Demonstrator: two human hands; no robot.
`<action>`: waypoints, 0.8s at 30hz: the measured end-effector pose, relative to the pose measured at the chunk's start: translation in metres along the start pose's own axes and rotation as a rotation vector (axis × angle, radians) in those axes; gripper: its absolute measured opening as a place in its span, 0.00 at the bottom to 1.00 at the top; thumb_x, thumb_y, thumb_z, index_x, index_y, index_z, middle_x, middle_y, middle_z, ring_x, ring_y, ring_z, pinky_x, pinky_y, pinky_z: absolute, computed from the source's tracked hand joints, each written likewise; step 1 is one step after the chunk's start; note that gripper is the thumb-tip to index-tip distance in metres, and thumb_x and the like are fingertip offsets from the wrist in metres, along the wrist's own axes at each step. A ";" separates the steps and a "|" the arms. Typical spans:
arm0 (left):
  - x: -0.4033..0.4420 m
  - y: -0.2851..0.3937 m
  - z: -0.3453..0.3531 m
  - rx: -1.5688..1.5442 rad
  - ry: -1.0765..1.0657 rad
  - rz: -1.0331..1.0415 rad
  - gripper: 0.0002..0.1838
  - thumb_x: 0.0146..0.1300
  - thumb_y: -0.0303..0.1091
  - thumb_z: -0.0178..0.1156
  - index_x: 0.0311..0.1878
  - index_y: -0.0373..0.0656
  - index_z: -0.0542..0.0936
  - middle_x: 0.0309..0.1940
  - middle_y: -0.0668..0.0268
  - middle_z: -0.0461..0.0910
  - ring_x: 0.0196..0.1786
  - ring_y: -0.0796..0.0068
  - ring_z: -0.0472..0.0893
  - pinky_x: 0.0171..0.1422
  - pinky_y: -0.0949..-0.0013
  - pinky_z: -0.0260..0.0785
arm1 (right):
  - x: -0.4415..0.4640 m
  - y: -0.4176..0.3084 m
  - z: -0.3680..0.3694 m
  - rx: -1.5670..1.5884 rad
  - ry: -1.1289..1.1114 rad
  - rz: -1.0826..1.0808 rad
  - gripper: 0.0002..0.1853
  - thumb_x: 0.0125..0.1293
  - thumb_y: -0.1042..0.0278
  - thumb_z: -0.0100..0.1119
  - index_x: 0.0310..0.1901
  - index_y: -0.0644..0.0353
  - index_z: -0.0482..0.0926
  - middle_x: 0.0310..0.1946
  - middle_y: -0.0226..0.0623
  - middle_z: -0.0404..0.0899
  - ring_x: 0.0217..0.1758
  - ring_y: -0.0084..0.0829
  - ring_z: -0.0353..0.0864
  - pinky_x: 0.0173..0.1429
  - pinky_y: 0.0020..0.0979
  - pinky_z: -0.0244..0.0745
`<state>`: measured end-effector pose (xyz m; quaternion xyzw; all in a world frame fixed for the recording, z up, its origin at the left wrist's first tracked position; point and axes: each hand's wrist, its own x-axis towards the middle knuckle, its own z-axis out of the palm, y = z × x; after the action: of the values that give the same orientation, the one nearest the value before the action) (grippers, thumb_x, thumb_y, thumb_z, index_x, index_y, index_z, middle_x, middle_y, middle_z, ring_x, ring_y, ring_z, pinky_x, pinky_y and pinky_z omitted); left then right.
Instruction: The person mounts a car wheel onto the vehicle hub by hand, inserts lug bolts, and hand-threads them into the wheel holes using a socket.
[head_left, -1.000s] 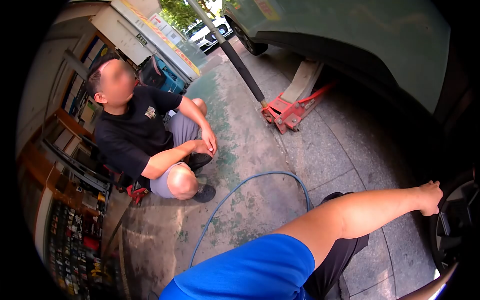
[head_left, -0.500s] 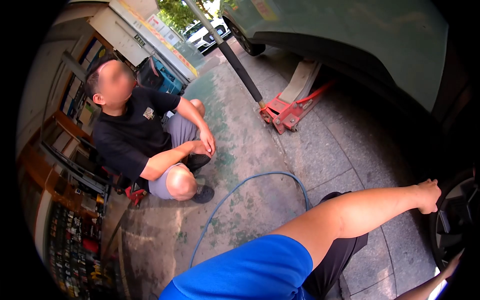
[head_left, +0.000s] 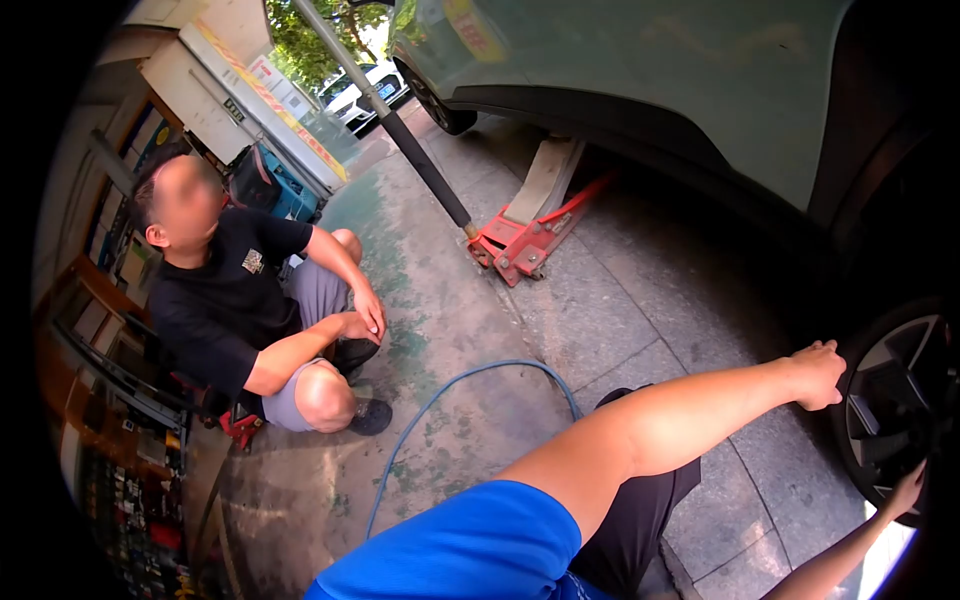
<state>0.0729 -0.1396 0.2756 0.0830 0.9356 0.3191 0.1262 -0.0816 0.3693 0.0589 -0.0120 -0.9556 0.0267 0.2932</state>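
A wheel (head_left: 868, 405) with dark tyre and grey spokes stands at the right edge of the head view, partly lost in shadow. My left hand (head_left: 820, 375) reaches across from the blue sleeve, its fingers curled against the tyre's near side. Lower down, my right hand (head_left: 906, 490) is closed at the wheel's bottom rim; its fingertips are partly hidden in the dark. Above the wheel is the body of a pale green car (head_left: 640, 90). A red floor jack (head_left: 525, 240) with a long handle (head_left: 425, 165) reaches under the car's side.
A person in a black shirt (head_left: 225, 300) squats at the left, hands together over the knees. A blue hose (head_left: 450, 385) curves over the concrete floor. Shelves with many small items (head_left: 125, 520) are at the lower left. A white car (head_left: 365, 95) is parked in the background.
My view has turned to the right, so the surroundings shift left and more of the wheel shows. The right hand has come into clearer sight at the wheel; the left stays by the tyre.
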 end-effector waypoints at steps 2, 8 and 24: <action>-0.001 -0.002 0.004 -0.009 -0.007 0.002 0.27 0.61 0.42 0.62 0.58 0.32 0.73 0.68 0.39 0.56 0.70 0.42 0.60 0.74 0.57 0.55 | -0.002 -0.003 -0.012 0.042 -0.010 0.047 0.29 0.72 0.52 0.48 0.66 0.63 0.64 0.64 0.47 0.69 0.63 0.44 0.71 0.61 0.37 0.69; 0.002 -0.002 0.004 0.002 0.013 0.009 0.27 0.61 0.42 0.62 0.57 0.33 0.74 0.68 0.39 0.57 0.70 0.42 0.60 0.73 0.56 0.55 | -0.002 -0.055 -0.046 0.279 0.067 0.372 0.33 0.67 0.40 0.49 0.62 0.60 0.71 0.58 0.46 0.75 0.62 0.45 0.72 0.62 0.38 0.67; 0.006 -0.006 0.014 0.142 -0.177 0.087 0.23 0.60 0.46 0.62 0.49 0.36 0.80 0.48 0.51 0.80 0.56 0.53 0.77 0.59 0.57 0.70 | -0.001 -0.064 -0.069 0.525 -0.039 0.550 0.35 0.68 0.39 0.48 0.60 0.67 0.72 0.55 0.46 0.77 0.56 0.42 0.77 0.57 0.35 0.71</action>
<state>0.0706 -0.1351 0.2602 0.1598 0.9367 0.2485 0.1880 -0.0424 0.3085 0.1192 -0.1920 -0.8828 0.3483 0.2498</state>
